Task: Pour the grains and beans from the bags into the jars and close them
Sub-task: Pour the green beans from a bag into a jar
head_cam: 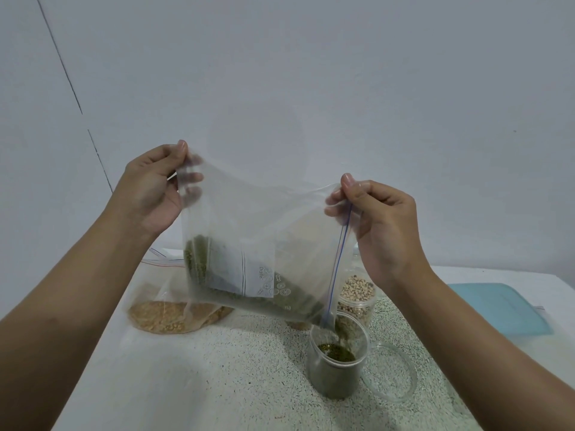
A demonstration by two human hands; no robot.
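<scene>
The raised bag is partly hiding a grain bag. The left hand and right hand are pinching the raised bag's corners above two jars, the near jar and the far jar.

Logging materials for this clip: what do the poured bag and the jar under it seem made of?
The bag: thin clear plastic film, slightly frosted; it sags and wrinkles. The jar: clear, rigid, likely plastic, possibly glass; green beans show through its wall.
</scene>
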